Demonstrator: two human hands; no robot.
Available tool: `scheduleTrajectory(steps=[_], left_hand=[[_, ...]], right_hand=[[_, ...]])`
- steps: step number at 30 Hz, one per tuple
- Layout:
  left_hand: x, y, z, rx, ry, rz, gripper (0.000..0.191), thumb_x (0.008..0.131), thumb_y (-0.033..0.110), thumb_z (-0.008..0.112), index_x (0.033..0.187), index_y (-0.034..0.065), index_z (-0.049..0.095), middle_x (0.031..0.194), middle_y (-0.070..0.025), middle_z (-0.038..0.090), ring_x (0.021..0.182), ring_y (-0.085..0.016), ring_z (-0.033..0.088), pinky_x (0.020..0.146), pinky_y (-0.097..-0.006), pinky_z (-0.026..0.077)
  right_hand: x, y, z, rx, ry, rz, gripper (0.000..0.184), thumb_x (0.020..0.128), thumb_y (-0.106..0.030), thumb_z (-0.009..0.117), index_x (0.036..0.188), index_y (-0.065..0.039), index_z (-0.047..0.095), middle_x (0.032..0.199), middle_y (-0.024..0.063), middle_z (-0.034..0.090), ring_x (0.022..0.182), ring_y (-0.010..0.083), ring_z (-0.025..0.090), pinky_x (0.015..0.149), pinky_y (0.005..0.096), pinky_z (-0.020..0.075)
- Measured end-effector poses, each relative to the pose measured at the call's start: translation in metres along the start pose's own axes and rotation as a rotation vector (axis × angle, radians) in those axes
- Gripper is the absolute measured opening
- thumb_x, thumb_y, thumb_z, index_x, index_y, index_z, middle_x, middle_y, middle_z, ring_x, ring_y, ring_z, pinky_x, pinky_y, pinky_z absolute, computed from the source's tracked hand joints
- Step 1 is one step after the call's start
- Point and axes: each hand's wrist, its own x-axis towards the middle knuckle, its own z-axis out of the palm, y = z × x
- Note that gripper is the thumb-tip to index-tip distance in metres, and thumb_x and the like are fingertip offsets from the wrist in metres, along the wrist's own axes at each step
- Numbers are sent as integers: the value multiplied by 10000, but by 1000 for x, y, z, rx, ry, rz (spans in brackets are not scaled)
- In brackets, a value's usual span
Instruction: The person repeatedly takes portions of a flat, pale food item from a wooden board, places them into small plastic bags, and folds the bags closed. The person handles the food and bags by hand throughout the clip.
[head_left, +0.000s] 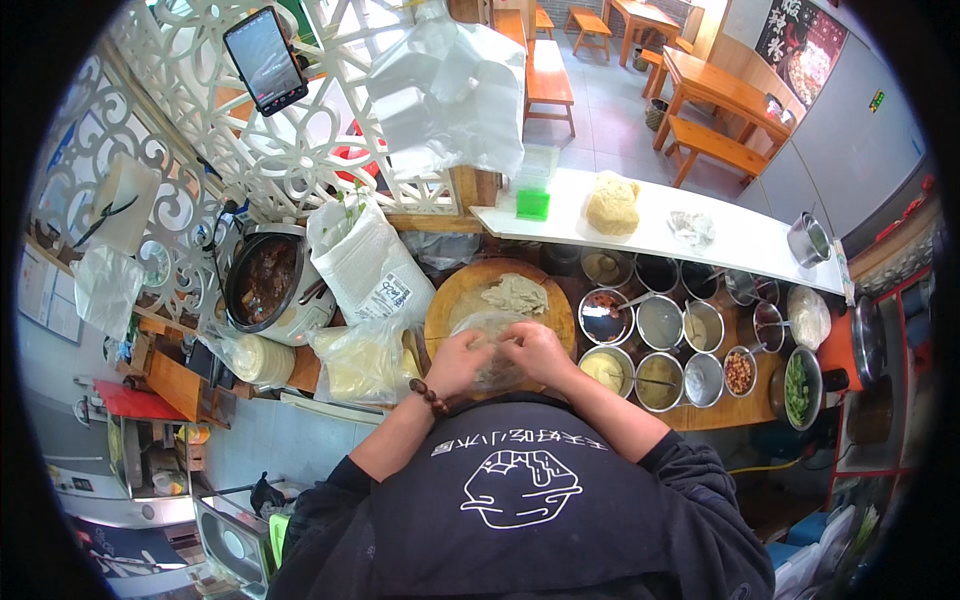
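Note:
A round wooden chopping board (442, 300) lies before me. Over its near half, my left hand (459, 363) and my right hand (536, 349) both grip a clear plastic bag (495, 375), their fingertips close together at its upper part. What the bag contains is hard to make out. Just beyond the hands, a pale, crumpled food mass (516, 293) rests on the board. Left of the board sits a clear bag of yellowish flat sheets (364, 367). A dark bead bracelet (429, 397) circles my left wrist.
Several metal pots of sauces and toppings, including chopped nuts (739, 373) and chopped greens (799, 390), crowd the right. A white shelf (652, 246) behind carries a yellowish block (613, 204). To the left stand a cooker of dark stew (266, 277) and a white sack (367, 262). Plastic bags (450, 97) hang ahead.

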Motion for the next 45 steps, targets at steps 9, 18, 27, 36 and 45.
scheduleTrajectory(steps=[9,18,27,36,45], left_hand=[[3,-8,6,-33,16,46,454,853,155,782,1235,-43,634,1134,-190,728,1015,-223,702,886,-361,544],[-3,8,1,64,-71,125,575,870,121,760,1386,-61,581,1152,-205,747,1024,-232,728,884,-344,560],[-9,13,-8,73,79,81,407,904,100,710,1288,-36,692,1093,-155,772,952,-205,723,840,-333,568],[5,-10,-8,-295,-121,-116,197,1032,156,674,1137,0,734,979,-8,719,897,-81,640,842,-239,507],[2,-1,-1,-354,-203,61,274,1019,120,675,1244,-32,715,1072,-38,750,958,-97,665,855,-247,524]], right_hand=[[3,-3,-1,120,-131,165,263,880,-201,742,1094,-52,777,977,192,748,920,341,720,840,415,567],[4,5,2,158,-136,86,282,872,-181,762,1111,-34,776,907,144,755,806,264,713,786,388,567],[4,34,-6,861,51,423,182,960,-104,716,1066,43,731,819,24,682,680,102,584,604,272,466],[1,-2,-8,753,-107,380,210,954,-64,709,1113,72,699,976,94,736,863,162,735,773,307,608],[1,7,7,616,-98,284,160,920,-77,755,1037,31,738,885,65,739,771,129,677,682,299,557]])
